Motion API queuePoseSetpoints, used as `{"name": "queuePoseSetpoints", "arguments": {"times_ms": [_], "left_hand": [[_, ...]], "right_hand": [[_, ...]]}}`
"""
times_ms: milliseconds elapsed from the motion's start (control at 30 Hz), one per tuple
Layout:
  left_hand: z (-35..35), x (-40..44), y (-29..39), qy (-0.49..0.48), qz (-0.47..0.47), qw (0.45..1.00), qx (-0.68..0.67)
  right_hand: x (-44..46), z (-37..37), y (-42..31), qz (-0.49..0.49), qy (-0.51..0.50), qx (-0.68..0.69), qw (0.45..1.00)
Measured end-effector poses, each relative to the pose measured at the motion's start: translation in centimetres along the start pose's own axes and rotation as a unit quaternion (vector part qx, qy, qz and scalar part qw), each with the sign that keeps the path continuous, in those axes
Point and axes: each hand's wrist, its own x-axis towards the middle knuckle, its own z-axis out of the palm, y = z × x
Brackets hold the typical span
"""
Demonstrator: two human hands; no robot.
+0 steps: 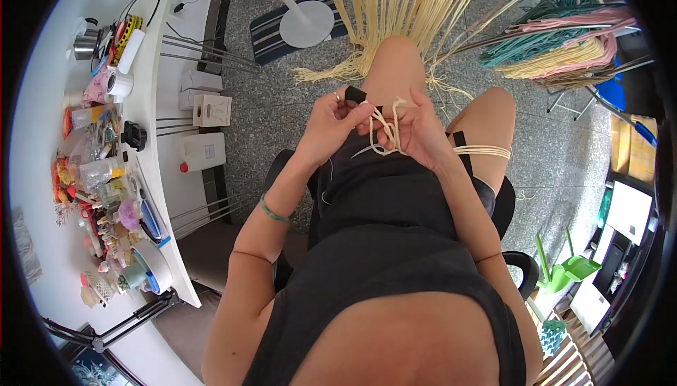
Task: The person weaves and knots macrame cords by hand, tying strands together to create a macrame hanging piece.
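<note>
Cream cord [393, 132] hangs in loose loops between my two hands, above my lap. My left hand [333, 124] pinches the cord near a small black piece [355, 95], thumb against the fingers. Opposite it, my right hand [422, 131] has its fingers curled around the looped cord, with one finger raised. More cream strands [483, 150] lie across my right thigh. Beyond my knees, a large bundle of long cream cords [402, 5] hangs down, its ends frayed near the floor.
At the left stands a white table [166, 195] crowded with supplies. A white jug [203, 152] and a small box [211, 111] are beneath it. Teal, pink and cream yarn [564, 40] hangs on a rack at the upper right. A green dustpan [580, 267] is at the right.
</note>
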Motion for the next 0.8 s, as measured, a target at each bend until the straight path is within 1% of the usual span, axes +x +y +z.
{"name": "queuePoseSetpoints", "arguments": {"times_ms": [33,67,133,167,233,267,300,333,367,433,467,533,567,633,667,733,767,800], "left_hand": [[0.1,0.0,0.1,0.006,-0.007,1.0,-0.012],[0.1,0.0,0.1,0.012,-0.013,1.0,-0.025],[0.2,-0.1,0.4,0.016,-0.019,0.999,-0.024],[0.2,-0.1,0.4,0.021,-0.024,0.999,-0.023],[0.2,-0.1,0.4,0.017,-0.019,1.0,-0.011],[0.2,-0.1,0.3,0.013,-0.014,1.0,0.001],[0.2,-0.1,0.2,0.013,-0.014,1.0,0.002],[0.2,-0.1,0.1,0.004,-0.003,0.999,0.032],[0.2,-0.1,0.1,-0.005,0.008,0.998,0.063],[0.4,-0.1,0.2,-0.01,-0.002,0.999,0.05],[0.5,-0.1,0.2,-0.016,-0.012,0.999,0.038],[0.3,0.0,-0.2,-0.015,-0.009,0.999,0.044],[0.2,0.0,-0.4,-0.015,-0.006,0.999,0.051],[0.3,-0.1,-0.2,-0.014,-0.011,0.999,0.051],[0.4,-0.1,-0.1,-0.013,-0.015,0.999,0.05],[0.5,-0.1,-0.3,-0.013,-0.01,0.999,0.05],[0.6,-0.1,-0.3,-0.013,-0.005,0.999,0.05],[0.5,-0.1,-0.3,-0.013,-0.005,0.999,0.05]], "right_hand": [[-0.1,0.2,-0.1,-0.001,0.021,-0.003,1.0],[-0.1,0.3,-0.1,-0.001,0.021,-0.003,1.0],[-0.1,0.4,0.1,-0.016,0.068,-0.112,0.991],[-0.2,0.1,0.2,-0.015,0.068,-0.112,0.991],[-0.2,-0.9,0.5,-0.049,0.047,-0.179,0.982],[-0.1,-1.1,0.6,-0.049,0.047,-0.178,0.982],[-0.1,-1.3,0.8,-0.081,0.054,-0.266,0.959],[0.0,-1.3,0.8,-0.113,0.06,-0.351,0.928],[-0.1,-1.2,0.9,-0.113,0.06,-0.351,0.928],[-0.3,-0.7,1.2,-0.146,0.08,-0.49,0.856],[-0.2,-0.4,1.4,-0.146,0.08,-0.49,0.856],[-0.1,0.1,1.7,-0.225,0.068,-0.518,0.823],[-0.2,0.4,1.6,-0.225,0.068,-0.518,0.823],[-0.5,0.9,1.0,-0.179,0.086,-0.567,0.799],[-0.5,0.9,1.1,-0.179,0.086,-0.568,0.799],[-0.5,0.8,1.3,-0.205,0.102,-0.629,0.743],[-0.5,0.8,1.3,-0.205,0.102,-0.629,0.743],[-0.6,0.9,1.4,-0.203,0.106,-0.644,0.729]]}}
